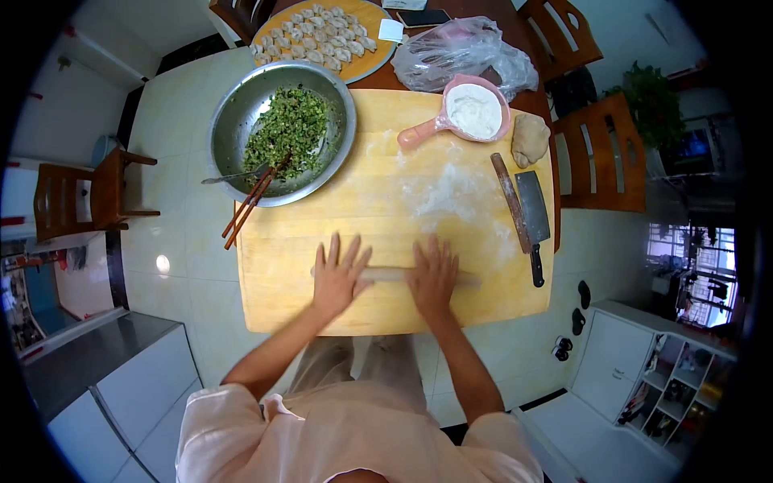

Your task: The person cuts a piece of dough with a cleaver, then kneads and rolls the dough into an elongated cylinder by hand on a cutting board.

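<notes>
A long pale roll of dough (386, 274) lies crosswise near the front of the wooden board (322, 225). On its left part rests my left hand (339, 274), palm down with the fingers spread. My right hand (433, 274) lies flat over the right part, its fingers stretched forward. Between the two hands a stretch of the roll shows, and its right end sticks out past my right hand. White flour (447, 193) is scattered on the board beyond.
A steel bowl (342, 145) holds green filling, a spoon and chopsticks (245, 211). At the right are a rolling pin (510, 201), a cleaver (532, 205), a dough lump (531, 141) and a pink flour scoop (419, 134). Behind are dumplings (318, 36) and a plastic bag (435, 56).
</notes>
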The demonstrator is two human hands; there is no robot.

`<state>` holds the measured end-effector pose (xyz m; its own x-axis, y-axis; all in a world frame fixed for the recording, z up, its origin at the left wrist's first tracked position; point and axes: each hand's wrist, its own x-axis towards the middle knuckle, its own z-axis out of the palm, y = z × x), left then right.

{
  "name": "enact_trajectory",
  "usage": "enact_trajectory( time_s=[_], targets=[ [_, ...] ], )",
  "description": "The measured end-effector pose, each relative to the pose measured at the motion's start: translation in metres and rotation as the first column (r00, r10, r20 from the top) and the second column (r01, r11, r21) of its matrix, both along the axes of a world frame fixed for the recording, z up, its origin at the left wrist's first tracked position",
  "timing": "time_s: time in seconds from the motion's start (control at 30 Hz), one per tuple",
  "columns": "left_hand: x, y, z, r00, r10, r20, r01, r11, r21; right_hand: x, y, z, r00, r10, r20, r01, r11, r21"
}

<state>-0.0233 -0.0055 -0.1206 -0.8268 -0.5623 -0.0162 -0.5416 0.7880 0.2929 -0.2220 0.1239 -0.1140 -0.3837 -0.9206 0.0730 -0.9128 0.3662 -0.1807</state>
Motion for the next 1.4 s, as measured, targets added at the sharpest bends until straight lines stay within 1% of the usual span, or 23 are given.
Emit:
enact_trajectory(
  time_s=[0.1,0.13,0.23,0.27,0.3,0.37,0.43,0.47,0.5,0.53,0.6,0.7,0.8,0.9,1.0,1.03,1.07,1.1,1.13,1.17,1.23,1.37,1.4],
  targets=[
    [-0.042,-0.066,0.008,0.978,0.182,-0.101,-0.187,0.982,-0.04,-0.056,-0.059,-0.009,0.994,-0.113,-0.005,0.112,0.99,-0.087],
    [-0.039,-0.063,0.006,0.983,0.156,-0.095,-0.16,0.986,-0.037,-0.063,-0.067,-0.01,0.986,-0.167,0.006,0.167,0.98,-0.104],
    [-0.014,-0.041,0.003,0.995,0.029,-0.09,-0.031,0.999,-0.018,-0.033,-0.016,0.004,0.991,-0.112,0.069,0.116,0.992,-0.05],
    [-0.001,-0.023,0.008,0.999,0.029,-0.046,-0.029,1.0,0.005,-0.017,0.01,0.011,0.989,-0.119,0.084,0.114,0.992,0.059],
    [0.01,-0.005,0.013,1.0,0.026,0.001,-0.026,0.999,0.03,-0.008,0.028,0.013,0.988,-0.112,0.102,0.105,0.992,0.074],
    [0.008,0.036,0.02,0.991,0.13,0.018,-0.131,0.986,0.1,0.008,0.054,0.016,0.983,-0.094,0.156,0.078,0.991,0.105],
    [-0.021,0.069,0.034,0.936,0.032,-0.35,0.115,0.913,0.391,0.007,0.053,0.007,0.988,-0.054,0.146,0.046,0.997,0.055],
    [-0.046,0.089,0.041,0.937,-0.031,-0.347,0.174,0.904,0.389,0.004,0.05,0.004,0.99,-0.034,0.138,0.03,0.999,0.028],
    [-0.066,0.104,0.046,0.934,-0.097,-0.343,0.236,0.889,0.392,0.006,0.047,0.003,0.976,-0.032,0.217,0.037,0.999,-0.02],
    [-0.08,0.106,0.037,0.927,-0.061,-0.369,0.222,0.883,0.413,0.007,0.042,0.003,0.956,-0.03,0.292,0.051,0.996,-0.067],
    [-0.113,0.089,0.009,0.906,0.021,-0.422,0.191,0.871,0.453,-0.01,0.026,-0.001,0.961,-0.033,0.276,0.059,0.995,-0.085],
    [-0.146,0.045,0.007,0.981,-0.006,-0.194,0.058,0.962,0.267,-0.051,-0.021,-0.005,0.997,-0.066,0.035,0.065,0.997,0.032],
    [-0.161,0.016,0.006,0.956,0.162,-0.245,-0.115,0.973,0.199,-0.077,-0.043,0.001,0.989,-0.129,0.065,0.132,0.991,-0.037],
    [-0.124,0.051,0.005,0.995,-0.035,-0.097,0.049,0.987,0.151,-0.051,0.002,0.006,0.99,-0.087,0.109,0.087,0.996,0.007],
    [-0.095,0.071,0.015,0.988,-0.082,-0.131,0.115,0.957,0.265,-0.041,0.035,0.013,0.988,-0.052,0.143,0.048,0.998,0.033],
    [-0.102,0.062,0.014,0.995,-0.065,-0.08,0.08,0.977,0.197,-0.043,0.033,0.015,0.985,-0.048,0.167,0.043,0.999,0.034],
    [-0.112,0.049,0.009,0.999,-0.044,-0.026,0.047,0.991,0.128,-0.054,0.022,0.008,0.99,-0.074,0.121,0.064,0.994,0.087],
    [-0.125,0.032,0.009,0.999,-0.017,0.028,0.016,0.998,0.061,-0.075,-0.003,0.006,0.992,-0.095,0.083,0.091,0.995,0.051],
    [-0.138,0.009,0.011,0.995,0.09,-0.042,-0.089,0.996,0.031,-0.098,-0.026,0.002,0.992,-0.116,0.049,0.115,0.993,0.021],
    [-0.147,-0.01,0.013,0.974,0.194,-0.114,-0.184,0.979,0.093,-0.107,-0.033,0.0,0.99,-0.136,0.021,0.136,0.991,-0.007],
    [-0.143,-0.018,0.01,0.96,0.231,-0.155,-0.218,0.971,0.102,-0.105,-0.028,0.006,0.995,-0.101,0.029,0.1,0.995,0.016],
    [-0.082,0.046,0.018,0.997,0.057,-0.059,-0.05,0.991,0.126,-0.073,0.043,0.013,0.994,-0.031,0.109,0.02,0.995,0.103],
    [-0.064,0.06,0.015,0.999,0.025,-0.028,-0.022,0.992,0.123,-0.076,0.047,0.012,0.996,-0.026,0.088,0.019,0.997,0.077]
  ],
)
